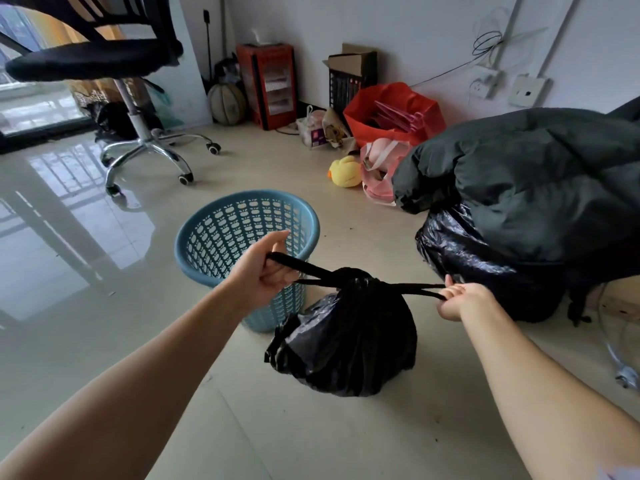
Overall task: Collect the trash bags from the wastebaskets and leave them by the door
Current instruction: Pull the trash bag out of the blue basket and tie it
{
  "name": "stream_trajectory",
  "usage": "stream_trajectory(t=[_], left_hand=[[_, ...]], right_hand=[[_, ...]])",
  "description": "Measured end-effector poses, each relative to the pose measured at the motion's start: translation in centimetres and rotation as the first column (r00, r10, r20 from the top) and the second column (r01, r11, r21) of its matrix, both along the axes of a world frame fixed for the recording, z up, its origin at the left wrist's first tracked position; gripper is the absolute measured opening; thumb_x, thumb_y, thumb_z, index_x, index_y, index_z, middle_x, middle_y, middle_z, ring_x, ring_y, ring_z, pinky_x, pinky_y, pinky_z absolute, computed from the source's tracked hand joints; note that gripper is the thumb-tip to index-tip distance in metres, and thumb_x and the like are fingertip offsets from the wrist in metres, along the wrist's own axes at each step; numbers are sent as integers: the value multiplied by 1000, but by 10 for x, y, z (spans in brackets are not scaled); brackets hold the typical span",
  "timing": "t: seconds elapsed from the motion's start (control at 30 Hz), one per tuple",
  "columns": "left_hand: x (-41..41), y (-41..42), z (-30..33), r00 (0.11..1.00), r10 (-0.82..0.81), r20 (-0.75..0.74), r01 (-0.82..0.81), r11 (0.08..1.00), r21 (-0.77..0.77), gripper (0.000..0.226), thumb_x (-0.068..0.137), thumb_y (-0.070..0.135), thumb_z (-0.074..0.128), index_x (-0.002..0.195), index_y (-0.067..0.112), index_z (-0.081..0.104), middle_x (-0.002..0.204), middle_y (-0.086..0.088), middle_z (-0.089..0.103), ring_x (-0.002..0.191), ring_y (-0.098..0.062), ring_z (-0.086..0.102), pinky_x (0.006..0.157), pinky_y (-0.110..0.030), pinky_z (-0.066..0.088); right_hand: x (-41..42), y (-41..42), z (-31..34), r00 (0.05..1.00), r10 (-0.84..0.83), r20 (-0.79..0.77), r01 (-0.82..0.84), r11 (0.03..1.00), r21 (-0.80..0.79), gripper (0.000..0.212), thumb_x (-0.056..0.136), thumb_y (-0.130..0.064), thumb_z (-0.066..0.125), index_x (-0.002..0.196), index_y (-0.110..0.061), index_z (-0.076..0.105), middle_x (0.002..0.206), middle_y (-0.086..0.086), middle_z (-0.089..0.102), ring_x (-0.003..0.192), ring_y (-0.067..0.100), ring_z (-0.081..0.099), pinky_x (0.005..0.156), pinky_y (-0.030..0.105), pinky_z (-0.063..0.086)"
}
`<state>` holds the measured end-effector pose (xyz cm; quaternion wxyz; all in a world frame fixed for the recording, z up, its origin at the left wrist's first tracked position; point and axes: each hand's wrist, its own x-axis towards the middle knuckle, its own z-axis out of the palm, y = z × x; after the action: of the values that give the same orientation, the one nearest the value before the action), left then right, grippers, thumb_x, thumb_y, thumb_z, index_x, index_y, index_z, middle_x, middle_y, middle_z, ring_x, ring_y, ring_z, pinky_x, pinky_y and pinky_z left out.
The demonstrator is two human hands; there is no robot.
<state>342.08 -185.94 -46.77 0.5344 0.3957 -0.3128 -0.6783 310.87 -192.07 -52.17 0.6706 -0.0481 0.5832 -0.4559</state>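
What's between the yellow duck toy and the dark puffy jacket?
A pink-and-white plastic bag on the floor, seen in the head view, beside the duck and jacket.

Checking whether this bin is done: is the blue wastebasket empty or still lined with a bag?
Empty: the blue wastebasket shows bare lattice walls, and the black trash bag sits outside it.

I have one wide head-worn view, aimed forward and down over both forearms at the tiled floor [104, 271], close to the hands, with the far wall [415, 29] bowed by the lens.
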Motion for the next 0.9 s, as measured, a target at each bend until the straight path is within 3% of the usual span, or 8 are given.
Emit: stream_trajectory(t=[0.1,0.27,0.4,0.47,0.63,0.73,0.8,0.9], left_hand=[[36,15,-20,991,-60,124,42,989,143,60,94,21,40,34,17,35,26,7,23,23,-6,19,33,-13,27],[79,39,-54,970,-24,240,-49,954,296,52,96,21,45,46,19,28,33,8,22,27,-6,19,39,-17,20],[98,52,-63,967,52,248,-132,938,321,50,97,22,43,48,19,30,34,8,21,29,-6,19,36,-17,25],[102,56,-66,965,62,254,-146,933,329,51,97,22,43,48,19,30,35,8,21,29,-7,19,37,-17,26],[102,55,-68,961,115,251,-199,918,343,49,96,21,46,50,18,29,35,8,20,28,-7,19,35,-15,27],[99,50,-54,949,10,314,-107,950,293,41,87,21,55,54,17,32,36,7,23,30,-7,20,37,-17,23],[90,47,-38,866,-192,461,76,963,257,31,87,21,57,62,13,40,42,5,29,35,-7,24,40,-17,25],[45,36,-3,501,-445,743,362,887,287,19,92,18,57,75,8,55,57,3,45,47,-5,40,47,-13,36]], right_hand=[[-13,18,-21,985,36,-166,-45,998,-50,41,94,16,31,70,-16,40,24,-18,44,29,-10,48,42,8,43],[-15,6,-25,967,-249,53,240,962,131,45,101,-13,21,67,-9,50,19,-5,17,17,11,12,31,15,16],[-20,8,-30,944,-323,67,313,941,128,43,101,-14,19,69,-14,48,17,-6,22,14,11,15,24,15,17],[-22,11,-32,932,-359,57,351,929,115,44,100,-14,14,69,-12,45,16,-8,30,12,10,21,32,15,23],[-21,13,-45,965,-259,-29,260,964,46,42,102,-11,20,69,-13,46,18,-6,24,14,10,22,30,17,25],[-29,1,-41,990,-138,9,138,988,-65,38,102,-21,28,71,-15,47,22,-4,18,16,10,17,26,16,15],[-33,-8,-25,996,87,-17,-89,988,-125,34,101,-28,35,72,-16,48,27,-5,25,19,6,20,25,15,12],[-15,-7,9,917,393,-68,-398,894,-206,27,99,-26,41,75,-17,50,37,-7,43,28,3,38,29,13,29]])
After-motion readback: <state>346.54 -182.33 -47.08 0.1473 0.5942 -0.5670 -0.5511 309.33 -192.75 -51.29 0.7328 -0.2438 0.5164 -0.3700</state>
